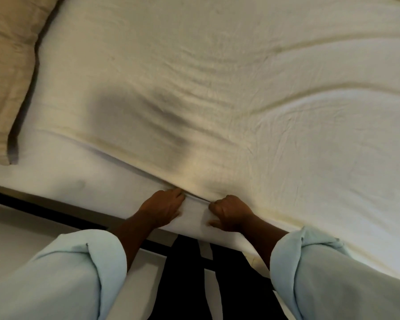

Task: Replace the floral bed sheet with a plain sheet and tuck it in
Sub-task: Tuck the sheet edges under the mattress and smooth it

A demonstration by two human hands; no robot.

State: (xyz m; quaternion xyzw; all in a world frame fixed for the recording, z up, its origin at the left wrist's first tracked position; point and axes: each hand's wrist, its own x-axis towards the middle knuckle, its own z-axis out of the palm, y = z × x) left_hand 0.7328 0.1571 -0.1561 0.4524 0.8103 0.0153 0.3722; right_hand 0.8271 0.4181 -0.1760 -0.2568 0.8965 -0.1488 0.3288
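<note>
A plain cream sheet (217, 93) lies spread over the white mattress (83, 172), wrinkled toward the near edge. My left hand (164, 207) grips the sheet's near hem at the mattress side, fingers curled into the fold. My right hand (231, 212) is fisted on the same hem a short way to the right, with the thumb against the mattress side. The cloth bunches between and above both hands. To the left of my hands the sheet's edge lies loose on top and bare mattress shows. No floral sheet is in view.
A beige pillow (9, 72) lies at the head of the bed on the far left. A dark bed frame rail (44, 210) runs under the mattress edge. Pale floor (21, 239) is below it, and my dark trousers stand against the bed.
</note>
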